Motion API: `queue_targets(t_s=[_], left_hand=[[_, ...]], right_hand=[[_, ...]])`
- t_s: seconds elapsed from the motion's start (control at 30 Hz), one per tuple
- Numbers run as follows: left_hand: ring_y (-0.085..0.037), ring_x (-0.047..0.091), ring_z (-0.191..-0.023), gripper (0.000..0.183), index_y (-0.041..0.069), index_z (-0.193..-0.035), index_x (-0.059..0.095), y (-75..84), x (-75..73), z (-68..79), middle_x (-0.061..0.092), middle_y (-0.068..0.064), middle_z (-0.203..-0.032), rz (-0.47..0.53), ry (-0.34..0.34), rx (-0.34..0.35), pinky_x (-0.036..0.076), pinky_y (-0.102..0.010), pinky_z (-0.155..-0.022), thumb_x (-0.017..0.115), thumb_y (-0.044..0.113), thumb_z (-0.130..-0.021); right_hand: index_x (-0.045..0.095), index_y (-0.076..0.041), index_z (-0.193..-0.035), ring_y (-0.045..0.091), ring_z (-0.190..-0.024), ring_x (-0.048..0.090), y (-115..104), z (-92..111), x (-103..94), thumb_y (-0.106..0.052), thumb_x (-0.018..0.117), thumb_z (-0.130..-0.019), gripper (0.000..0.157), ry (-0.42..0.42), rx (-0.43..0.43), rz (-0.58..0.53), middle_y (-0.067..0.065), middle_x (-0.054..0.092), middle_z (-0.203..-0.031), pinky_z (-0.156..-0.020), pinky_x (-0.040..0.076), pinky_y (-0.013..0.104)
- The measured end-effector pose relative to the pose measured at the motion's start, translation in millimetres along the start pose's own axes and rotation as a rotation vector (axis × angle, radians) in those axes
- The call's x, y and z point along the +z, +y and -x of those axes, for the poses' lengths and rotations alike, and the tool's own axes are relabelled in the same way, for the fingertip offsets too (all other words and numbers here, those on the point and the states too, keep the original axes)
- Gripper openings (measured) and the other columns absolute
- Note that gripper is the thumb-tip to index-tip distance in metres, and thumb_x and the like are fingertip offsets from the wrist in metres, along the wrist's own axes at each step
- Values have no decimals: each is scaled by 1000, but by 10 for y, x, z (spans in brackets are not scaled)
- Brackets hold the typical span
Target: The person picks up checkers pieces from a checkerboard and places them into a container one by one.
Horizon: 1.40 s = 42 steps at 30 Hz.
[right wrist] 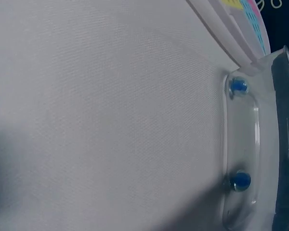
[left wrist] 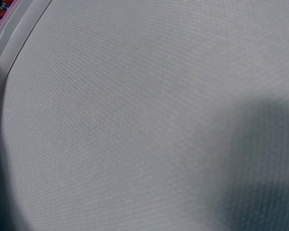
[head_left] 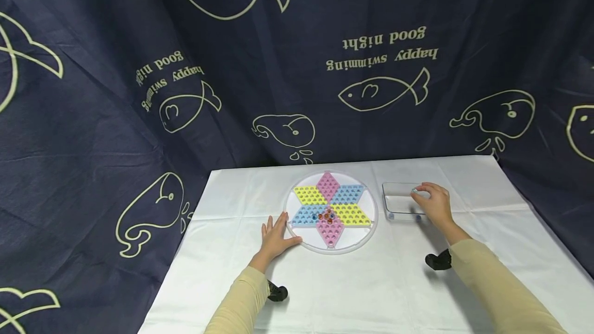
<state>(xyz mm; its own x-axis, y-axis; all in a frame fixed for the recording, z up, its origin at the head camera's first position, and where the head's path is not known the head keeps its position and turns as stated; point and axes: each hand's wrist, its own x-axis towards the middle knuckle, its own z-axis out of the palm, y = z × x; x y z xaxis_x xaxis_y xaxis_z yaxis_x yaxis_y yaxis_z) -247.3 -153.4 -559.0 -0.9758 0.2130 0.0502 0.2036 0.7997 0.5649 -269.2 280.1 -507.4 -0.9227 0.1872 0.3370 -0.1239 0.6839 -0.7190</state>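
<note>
Two arms in pale yellow sleeves reach in from the near edge, each with a small black object at the wrist. The left hand lies with its fingers loosely spread, gripping nothing; its thumb and a finger touch the near-left rim of a round white plastic game board marked with a pink, yellow and blue six-pointed star. The board lies just right of this hand, between the two hands. A small cluster of orange-red and blue glass marbles sits on the board, on the upper part of its near pink point and the blue section beside it.

To the board's right, near it, stands a clear rectangular plastic box, with two blue glass marbles at the bottom along its near side. The right hand is over the box's right part, thumb and forefinger closed in a pinch on a small pale bluish marble. A white cloth lies beneath everything, and behind it hangs a dark blue curtain printed with cream fish and whales.
</note>
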Motion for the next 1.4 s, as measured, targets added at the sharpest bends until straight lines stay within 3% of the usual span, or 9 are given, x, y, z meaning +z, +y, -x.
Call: queue_targets(t_s=[0.87,1.13,1.4], left_hand=[[-48,10,-135,94,6,-142,31,-41,32,-9,30,-14,-147,-1,7,6,2,-62,-107,68,55,-72],[-49,10,-135,92,6,-142,31,-39,30,-12,30,-14,-147,2,8,12,3,-62,-106,69,52,-73],[-49,10,-135,94,6,-142,31,-59,43,-21,30,-14,-147,2,11,10,2,-62,-107,68,55,-72]], right_hand=[[60,13,-102,49,-116,33,-17,18,13,-14,60,-86,32,-13,36,-5,32,48,-121,-97,26,56],[62,12,-100,48,-117,35,-92,-30,155,-13,62,-84,29,-8,-5,-36,31,51,-120,-99,26,56],[63,11,-100,44,-118,36,-350,-3,380,-12,65,-83,29,-42,-35,-120,28,51,-121,-99,27,55]])
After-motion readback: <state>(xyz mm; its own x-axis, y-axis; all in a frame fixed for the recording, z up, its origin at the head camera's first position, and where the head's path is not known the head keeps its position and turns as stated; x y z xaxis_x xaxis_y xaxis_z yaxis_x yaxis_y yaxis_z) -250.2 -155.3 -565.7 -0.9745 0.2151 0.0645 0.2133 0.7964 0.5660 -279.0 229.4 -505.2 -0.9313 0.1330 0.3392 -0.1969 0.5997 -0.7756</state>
